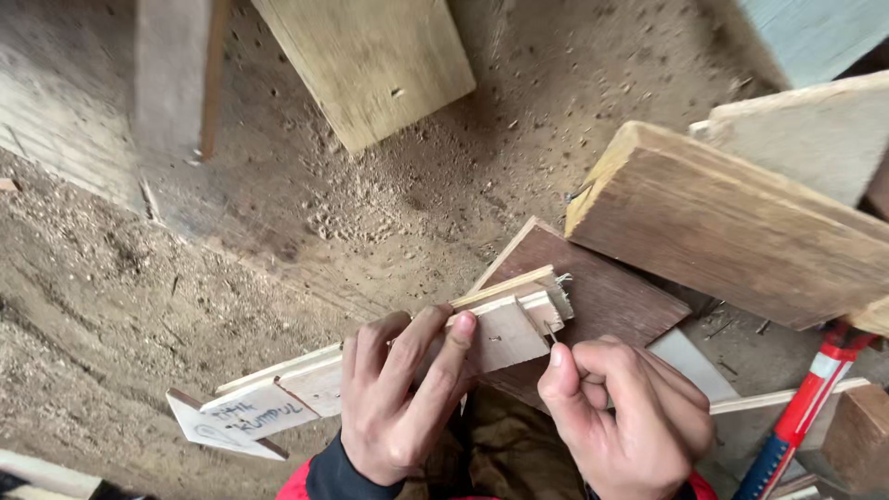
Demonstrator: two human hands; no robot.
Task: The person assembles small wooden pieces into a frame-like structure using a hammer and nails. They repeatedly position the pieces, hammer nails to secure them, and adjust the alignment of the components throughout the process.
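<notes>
While both hands work at the near edge, the parts read so:
Left hand (398,403): clamped over stacked thin wood strips (505,329), steadying them.
Right hand (630,417): fingers curled together at the strips' right end; whether it pinches a nail, I cannot tell.
Step, as judged: fastening; next calls for steady alignment.
Right: red-handled tool (804,407).
Far: thick plank (732,227), sawdust floor (185,278).

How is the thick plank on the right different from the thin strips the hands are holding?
The thick plank is chunky and brown; the thin strips are slim and pale. The plank rests on other boards, untouched; the strips are gripped by the left hand, with the right hand pinching at their end. One strip carries handwriting; the plank's face looks bare. Both are wood.
</notes>
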